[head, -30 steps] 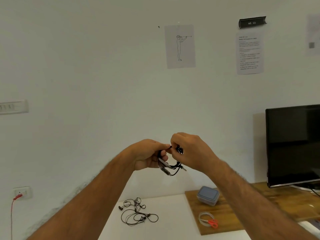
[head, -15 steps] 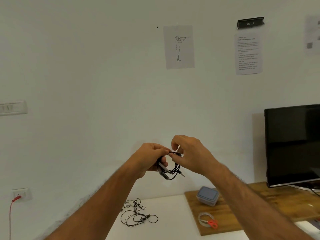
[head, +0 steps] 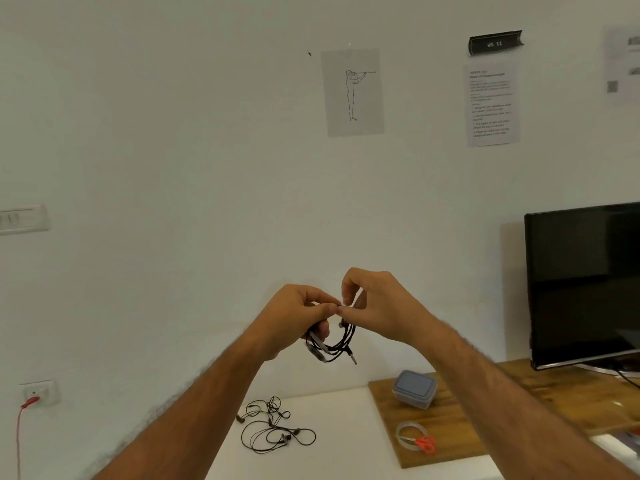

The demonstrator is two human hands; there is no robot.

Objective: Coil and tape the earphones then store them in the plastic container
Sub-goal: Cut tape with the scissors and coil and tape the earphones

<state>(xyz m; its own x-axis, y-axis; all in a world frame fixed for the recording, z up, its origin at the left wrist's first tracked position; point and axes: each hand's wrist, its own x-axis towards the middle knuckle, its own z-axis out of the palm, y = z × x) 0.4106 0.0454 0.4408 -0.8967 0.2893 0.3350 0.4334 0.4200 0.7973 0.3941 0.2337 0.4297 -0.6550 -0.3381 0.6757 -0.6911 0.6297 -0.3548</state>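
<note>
Both hands raised in front of the wall, well above the white table [head: 346,427]. Left hand [head: 294,317] curls round the coiled earphones [head: 334,344], loop hanging below its fingers, jack plug lowest. Right hand [head: 377,306] pinches something small at the top of the coil; tape or cable, cannot tell. Judgement: cable is light, limp and springy, so the loops will spread if released; best held where strands bunch together, not by the buds or plug. Plastic container [head: 414,393], lid on, sits on the wooden board [head: 450,441] right of the table; a loose tangled earphone set [head: 273,427] lies on the table
</note>
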